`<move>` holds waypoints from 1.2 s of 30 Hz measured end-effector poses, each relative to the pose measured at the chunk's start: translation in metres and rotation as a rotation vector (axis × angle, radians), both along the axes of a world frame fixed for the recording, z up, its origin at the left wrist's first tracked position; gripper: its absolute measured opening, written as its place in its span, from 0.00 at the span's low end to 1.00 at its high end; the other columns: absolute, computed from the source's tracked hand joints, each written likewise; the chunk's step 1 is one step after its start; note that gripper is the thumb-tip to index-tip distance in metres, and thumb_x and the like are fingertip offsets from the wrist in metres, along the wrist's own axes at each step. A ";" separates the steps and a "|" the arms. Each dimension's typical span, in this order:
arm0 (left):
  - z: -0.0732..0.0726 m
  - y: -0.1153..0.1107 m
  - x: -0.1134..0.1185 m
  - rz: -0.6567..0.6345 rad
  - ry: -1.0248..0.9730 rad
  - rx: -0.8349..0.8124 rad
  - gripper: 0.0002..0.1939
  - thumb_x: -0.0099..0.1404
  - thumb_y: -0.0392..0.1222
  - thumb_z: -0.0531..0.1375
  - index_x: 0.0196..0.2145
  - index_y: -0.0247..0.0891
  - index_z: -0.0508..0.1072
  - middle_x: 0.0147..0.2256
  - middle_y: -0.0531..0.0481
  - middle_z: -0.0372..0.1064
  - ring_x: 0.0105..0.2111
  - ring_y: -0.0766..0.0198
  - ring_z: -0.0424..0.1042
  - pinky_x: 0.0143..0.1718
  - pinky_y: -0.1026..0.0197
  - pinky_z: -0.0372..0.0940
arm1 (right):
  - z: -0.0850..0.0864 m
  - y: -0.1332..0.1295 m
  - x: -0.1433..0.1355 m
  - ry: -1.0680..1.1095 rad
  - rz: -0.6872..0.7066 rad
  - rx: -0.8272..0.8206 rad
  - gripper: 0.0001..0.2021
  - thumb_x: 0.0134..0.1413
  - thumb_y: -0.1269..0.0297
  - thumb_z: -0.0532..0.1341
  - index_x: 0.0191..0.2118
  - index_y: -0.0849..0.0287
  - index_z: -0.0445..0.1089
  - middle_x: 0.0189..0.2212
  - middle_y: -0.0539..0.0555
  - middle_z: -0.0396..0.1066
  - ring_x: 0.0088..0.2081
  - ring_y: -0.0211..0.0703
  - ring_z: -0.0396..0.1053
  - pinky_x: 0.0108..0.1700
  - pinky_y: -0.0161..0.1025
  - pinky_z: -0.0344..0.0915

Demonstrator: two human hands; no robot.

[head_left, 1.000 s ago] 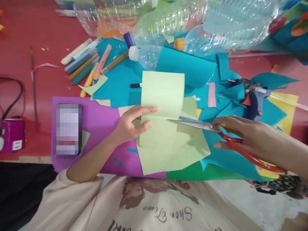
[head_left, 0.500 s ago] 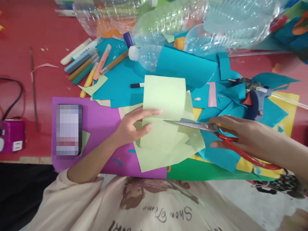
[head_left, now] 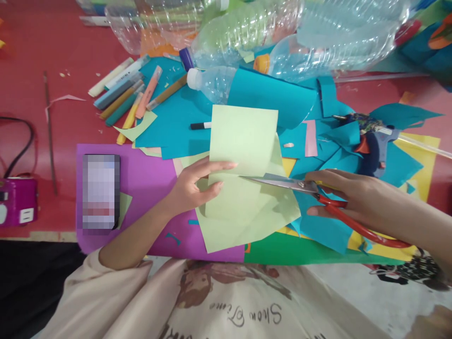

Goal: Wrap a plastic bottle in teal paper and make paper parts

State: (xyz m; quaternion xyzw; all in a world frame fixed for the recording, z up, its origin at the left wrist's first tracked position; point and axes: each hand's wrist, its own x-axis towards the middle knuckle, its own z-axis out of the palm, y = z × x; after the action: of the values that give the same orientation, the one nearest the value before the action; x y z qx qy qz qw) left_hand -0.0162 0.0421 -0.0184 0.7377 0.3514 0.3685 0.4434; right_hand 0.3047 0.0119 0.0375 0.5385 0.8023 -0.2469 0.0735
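Observation:
Pale green paper (head_left: 243, 136) lies in front of me, with its upper part lifted and a slit running across its middle. My left hand (head_left: 197, 183) holds the paper's left edge between thumb and fingers. Red-handled scissors (head_left: 289, 182) are in my right hand (head_left: 353, 193), their blades pointing left along the slit, the tips near my left fingertips. Beneath it lies a larger pale green sheet (head_left: 229, 235).
Clear plastic bottles (head_left: 328, 52) lie across the back, one partly wrapped in blue paper (head_left: 271, 96). Markers (head_left: 123, 89) are at the back left. A phone (head_left: 100, 190) rests on purple paper (head_left: 141, 165). A glue gun (head_left: 377, 146) lies at the right among blue scraps.
The upper part of the pale green paper has straightened, its top edge rising and its top corner shifting right. Both hands have stayed almost where they were.

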 end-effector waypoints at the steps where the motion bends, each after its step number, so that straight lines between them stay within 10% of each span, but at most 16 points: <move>1: 0.000 0.000 0.000 0.002 0.008 -0.007 0.21 0.61 0.32 0.59 0.51 0.45 0.73 0.48 0.50 0.75 0.48 0.60 0.74 0.50 0.60 0.71 | 0.000 0.000 0.000 -0.003 0.001 -0.006 0.39 0.51 0.29 0.42 0.49 0.55 0.70 0.37 0.60 0.77 0.27 0.49 0.76 0.21 0.42 0.71; 36: 0.004 -0.002 0.002 0.013 0.126 -0.101 0.22 0.61 0.34 0.58 0.54 0.44 0.71 0.52 0.49 0.72 0.50 0.59 0.72 0.33 0.69 0.70 | 0.005 -0.004 0.003 -0.083 0.116 0.155 0.36 0.56 0.33 0.40 0.48 0.53 0.72 0.34 0.58 0.78 0.21 0.46 0.74 0.15 0.38 0.64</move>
State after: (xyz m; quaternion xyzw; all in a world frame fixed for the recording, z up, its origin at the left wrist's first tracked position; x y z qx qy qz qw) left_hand -0.0145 0.0397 -0.0147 0.7338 0.4015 0.3060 0.4547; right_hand 0.3077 0.0084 0.0422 0.5052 0.8449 -0.1568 0.0790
